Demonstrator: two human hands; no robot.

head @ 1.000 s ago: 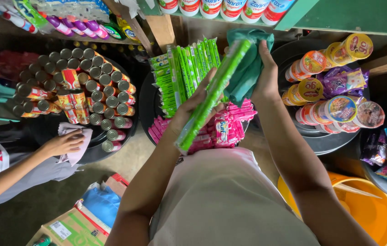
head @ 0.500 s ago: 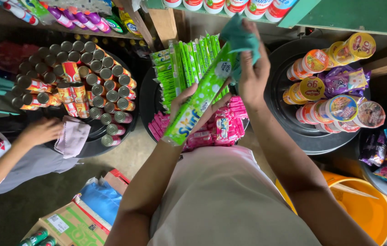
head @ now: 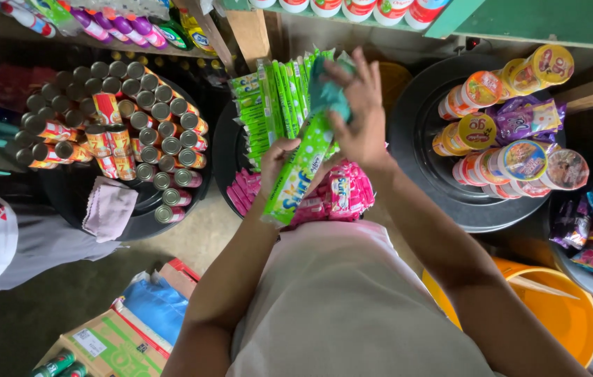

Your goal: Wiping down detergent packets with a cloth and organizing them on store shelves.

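Observation:
My left hand (head: 277,159) grips a long green sachet strip (head: 300,174), held tilted over a black round tray (head: 223,150). My right hand (head: 361,112) presses a teal cloth (head: 330,94) against the strip's upper end. Behind it, more green sachet strips (head: 275,105) stand in a row on the tray. Pink sachet packs (head: 342,195) lie on the tray's near side, just under my hands.
A black tray of several tin cans (head: 136,119) with a pink cloth (head: 108,209) is at left. Cup noodle tubs (head: 506,139) fill a black tray at right. An orange bucket (head: 555,307) stands lower right, cardboard boxes (head: 115,338) lower left. Another person (head: 3,237) sits at far left.
The green strip has come down lower and turned flatter. My right hand with the teal cloth moved to its top end. The other person's hand left the pink cloth.

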